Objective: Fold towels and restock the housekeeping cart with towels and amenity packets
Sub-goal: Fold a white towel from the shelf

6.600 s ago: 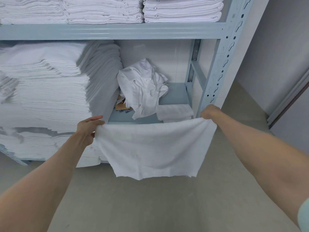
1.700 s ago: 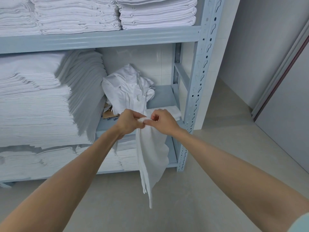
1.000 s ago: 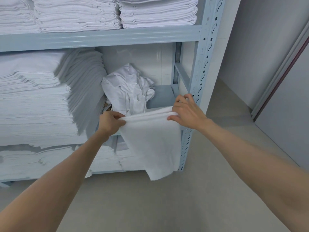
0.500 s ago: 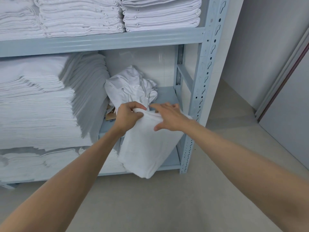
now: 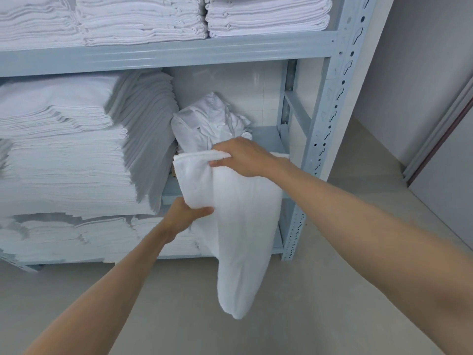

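A white towel (image 5: pixel 240 226), folded into a long strip, hangs in front of the grey metal shelving (image 5: pixel 330 119). My right hand (image 5: pixel 243 157) grips its top edge at the height of the middle shelf. Lower down, my left hand (image 5: pixel 186 212) holds the towel's left side, thumb on the front and fingers hidden behind the cloth. The towel's free end dangles over the floor. A crumpled heap of white linen (image 5: pixel 207 124) lies on the middle shelf just behind my right hand.
A tall leaning stack of folded white linen (image 5: pixel 76 149) fills the left of the middle shelf. More folded towels (image 5: pixel 199 19) sit on the top shelf, and others (image 5: pixel 76 237) on the bottom one. Bare concrete floor (image 5: pixel 320 290) lies below; a door frame (image 5: pixel 440 129) at right.
The towel went from spread wide to folded in half, then into a narrow strip. In the last half second my left hand slid down from the top edge to the towel's side.
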